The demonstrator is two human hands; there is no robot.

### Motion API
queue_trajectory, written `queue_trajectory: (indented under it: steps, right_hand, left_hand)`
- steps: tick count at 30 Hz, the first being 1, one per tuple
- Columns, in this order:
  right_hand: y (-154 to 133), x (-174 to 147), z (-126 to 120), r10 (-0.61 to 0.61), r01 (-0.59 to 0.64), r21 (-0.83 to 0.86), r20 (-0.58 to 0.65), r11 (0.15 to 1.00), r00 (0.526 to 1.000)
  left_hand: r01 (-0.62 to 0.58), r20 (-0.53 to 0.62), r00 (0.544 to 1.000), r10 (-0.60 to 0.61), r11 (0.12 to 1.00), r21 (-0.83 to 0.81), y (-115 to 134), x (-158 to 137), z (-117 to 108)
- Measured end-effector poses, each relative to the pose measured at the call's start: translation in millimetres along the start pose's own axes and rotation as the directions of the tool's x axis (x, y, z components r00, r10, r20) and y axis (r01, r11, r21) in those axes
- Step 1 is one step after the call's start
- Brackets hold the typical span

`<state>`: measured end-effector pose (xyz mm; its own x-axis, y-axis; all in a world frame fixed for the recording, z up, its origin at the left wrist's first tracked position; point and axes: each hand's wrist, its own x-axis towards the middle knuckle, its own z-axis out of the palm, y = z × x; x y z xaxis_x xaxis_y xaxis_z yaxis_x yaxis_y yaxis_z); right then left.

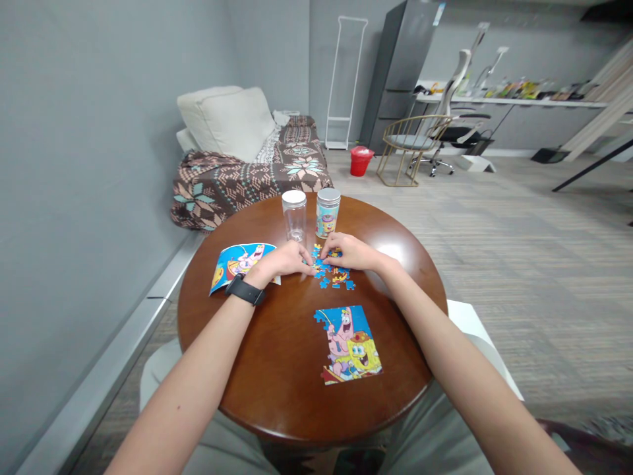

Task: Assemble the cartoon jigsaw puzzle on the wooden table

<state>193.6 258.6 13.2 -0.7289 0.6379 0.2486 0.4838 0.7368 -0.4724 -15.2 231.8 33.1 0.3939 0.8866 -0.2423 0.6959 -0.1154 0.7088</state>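
Loose jigsaw puzzle pieces [339, 278], mostly blue with some yellow and red, lie in a small pile on the round brown table. At the pile's left edge, my left hand [293, 258] has its fingertips closed on a blue puzzle piece. My right hand [349, 252] reaches over the pile from the right, thumb and fingertips drawn together at a piece; its palm hides part of the heap. Nearer to me lies a partly assembled puzzle [350, 344] with a pink and a yellow cartoon figure; its left edge is uneven. A picture sheet [232, 259] lies partly under my left wrist.
Behind my hands stand a clear jar [295, 221] with a white lid and a printed jar [327, 214] with a silver lid. The round table [277, 376] has a glossy top. Beyond it are a covered sofa [297, 155], a red bin [361, 161] and chairs.
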Motion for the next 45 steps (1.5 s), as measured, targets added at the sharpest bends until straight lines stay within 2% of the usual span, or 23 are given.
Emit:
queue_trajectory:
  steps: [10, 15, 23, 28, 33, 38, 41, 45]
  right_hand:
    - [-1.7, -0.9, 1.6, -0.069, 0.069, -0.001, 0.006, 0.998, 0.998]
    - [-2.6, -2.0, 2.9, -0.077, 0.077, -0.002, 0.012, 0.997, 0.997]
    - [-3.0, -2.4, 2.9, -0.09, 0.09, -0.003, 0.015, 0.996, 0.996]
    - [-8.5, -1.6, 1.0, -0.09, 0.09, 0.017, -0.001, 0.996, 0.996]
    - [-15.7, -1.6, -2.1, 0.027, -0.024, 0.15, -0.017, 0.988, 0.999]
    - [-18.0, 0.4, -1.7, 0.116, -0.107, 0.321, -0.011, 0.941, 0.993]
    - [-14.7, 1.8, 1.4, 0.175, -0.156, 0.448, -0.001, 0.88, 0.985]
    - [-12.7, 2.3, 0.9, 0.213, -0.195, 0.651, 0.053, 0.733, 0.976]
  left_hand:
    - [-0.011, -0.001, 1.0, 0.011, 0.997, -0.072, 2.9, 2.3, 1.6]
    - [0.061, 0.024, 0.998, -0.057, 0.981, -0.186, 7.0, -3.2, 1.6]
    - [0.069, 0.065, 0.997, -0.045, 0.896, -0.439, 13.5, -7.9, 1.6]
    - [0.07, 0.037, 0.998, -0.059, 0.822, -0.565, 16.5, -8.4, 2.5]
    - [0.03, -0.04, 0.997, -0.069, 0.785, -0.619, 15.2, -6.9, 2.8]
    - [0.037, -0.049, 0.994, -0.095, 0.742, -0.67, 18.5, -6.7, 3.4]
    - [0.056, -0.06, 0.99, -0.129, 0.744, -0.666, 22.2, -7.8, 3.5]
    - [0.041, -0.132, 0.977, -0.169, 0.752, -0.658, 22.8, -5.2, 3.8]
